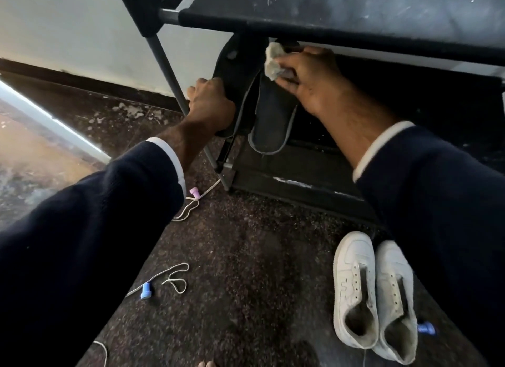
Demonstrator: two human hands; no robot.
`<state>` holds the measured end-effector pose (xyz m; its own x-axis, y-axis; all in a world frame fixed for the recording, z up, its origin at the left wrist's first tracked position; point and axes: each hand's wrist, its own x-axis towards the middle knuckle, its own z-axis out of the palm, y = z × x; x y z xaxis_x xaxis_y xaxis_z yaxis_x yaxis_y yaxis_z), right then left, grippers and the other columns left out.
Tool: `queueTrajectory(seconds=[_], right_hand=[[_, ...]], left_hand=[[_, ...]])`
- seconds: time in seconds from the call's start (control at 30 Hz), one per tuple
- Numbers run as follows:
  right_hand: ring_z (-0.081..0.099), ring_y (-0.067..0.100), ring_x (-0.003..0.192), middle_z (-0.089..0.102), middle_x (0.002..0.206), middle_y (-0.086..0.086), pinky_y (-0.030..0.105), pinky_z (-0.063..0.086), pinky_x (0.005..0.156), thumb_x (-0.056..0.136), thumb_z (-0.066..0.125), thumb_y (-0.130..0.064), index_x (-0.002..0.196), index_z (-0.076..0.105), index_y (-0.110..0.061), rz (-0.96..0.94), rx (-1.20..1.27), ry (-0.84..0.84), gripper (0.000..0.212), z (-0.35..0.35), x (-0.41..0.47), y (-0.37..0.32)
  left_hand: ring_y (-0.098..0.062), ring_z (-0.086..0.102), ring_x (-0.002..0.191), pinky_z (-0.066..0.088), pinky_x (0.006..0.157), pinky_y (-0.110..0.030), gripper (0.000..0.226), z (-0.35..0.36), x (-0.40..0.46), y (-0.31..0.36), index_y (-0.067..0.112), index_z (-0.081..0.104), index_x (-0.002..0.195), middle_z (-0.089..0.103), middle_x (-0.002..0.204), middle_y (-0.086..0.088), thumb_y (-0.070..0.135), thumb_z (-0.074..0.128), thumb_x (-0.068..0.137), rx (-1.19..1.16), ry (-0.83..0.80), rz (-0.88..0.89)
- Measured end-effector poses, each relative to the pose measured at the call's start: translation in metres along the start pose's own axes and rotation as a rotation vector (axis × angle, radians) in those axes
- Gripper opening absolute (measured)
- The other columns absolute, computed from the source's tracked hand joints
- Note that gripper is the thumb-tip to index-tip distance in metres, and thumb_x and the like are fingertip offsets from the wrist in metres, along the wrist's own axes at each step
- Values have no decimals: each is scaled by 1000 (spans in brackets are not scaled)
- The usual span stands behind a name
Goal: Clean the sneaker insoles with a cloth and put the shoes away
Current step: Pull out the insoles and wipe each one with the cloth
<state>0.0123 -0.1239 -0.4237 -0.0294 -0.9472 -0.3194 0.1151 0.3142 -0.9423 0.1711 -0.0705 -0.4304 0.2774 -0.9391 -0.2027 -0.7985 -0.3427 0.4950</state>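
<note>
Two dark insoles lie side by side under the top shelf of a black shoe rack (341, 19). My left hand (210, 102) grips the left insole (235, 65) at its near edge. My right hand (308, 76) pinches a crumpled grey-white cloth (273, 61) against the upper end of the right insole (273, 120). A pair of white sneakers (374, 292) without laces stands on the floor at the lower right, toes pointing to the rack.
White shoelaces (175, 279) lie loose on the speckled dark floor, with a blue cap (145, 291) and a pink cap (195, 193) near them. Another blue object (426, 328) sits beside the sneakers. The rack's leg (169, 76) stands by a white wall.
</note>
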Motion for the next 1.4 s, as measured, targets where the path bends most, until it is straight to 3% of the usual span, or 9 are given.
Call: queueTrajectory(seconds=[0.13,0.2,0.3,0.43,0.57,0.9,1.07,1.3,1.4], right_hand=[[68,7,70,69,84,-2,21,54,68,87,71,-8,82,61,-21,-23,-51,163,17,-38,-17,8],[69,7,71,71,87,-1,21,55,64,88,70,-7,89,65,-18,28,4,172,12,-45,-20,15],[68,10,81,70,90,1,30,54,72,87,69,-6,98,66,-17,81,57,148,15,-39,-20,18],[66,14,84,69,90,4,42,57,85,84,73,-4,92,66,-14,83,39,142,14,-29,-19,17],[65,10,74,67,85,3,30,58,69,86,71,0,93,63,-11,59,63,154,15,-34,-24,20],[71,19,84,71,89,10,41,62,81,85,69,8,86,65,-8,8,252,197,17,-81,-112,33],[72,20,84,72,90,9,39,63,79,86,68,8,93,66,-8,24,275,184,17,-110,-217,42],[71,18,86,73,95,10,26,58,64,86,70,4,91,69,-10,2,201,153,15,-147,-404,27],[71,20,91,72,104,15,27,58,68,87,70,3,93,68,-10,-44,205,157,15,-149,-491,10]], left_hand=[[-41,18,146,21,120,-47,57,6,-5,0,12,50,143,23,160,-19,2,41,87,-17,33,117],[-39,16,148,20,120,-47,43,12,-7,3,20,58,134,19,162,-16,14,44,93,10,41,183],[-38,8,152,16,121,-53,29,24,-5,9,25,64,122,11,167,-14,35,49,98,79,9,214],[-37,-2,155,6,123,-59,27,36,-5,11,27,66,119,0,169,-11,40,61,95,169,47,256],[-35,3,155,2,123,-58,29,37,-7,11,32,69,118,7,168,-9,43,66,91,85,62,216],[-32,3,156,-9,121,-59,24,52,-90,12,32,70,111,15,167,-9,38,71,88,-53,111,358],[-29,11,154,6,124,-55,20,46,-188,-3,29,63,103,19,163,-9,29,74,87,-174,64,480],[-17,34,140,27,117,-29,27,-8,-358,-6,21,57,103,39,142,-9,17,77,86,-300,-212,549],[-17,61,110,54,87,-24,25,-39,-433,-2,15,51,97,59,117,-5,4,72,90,-582,-361,450]])
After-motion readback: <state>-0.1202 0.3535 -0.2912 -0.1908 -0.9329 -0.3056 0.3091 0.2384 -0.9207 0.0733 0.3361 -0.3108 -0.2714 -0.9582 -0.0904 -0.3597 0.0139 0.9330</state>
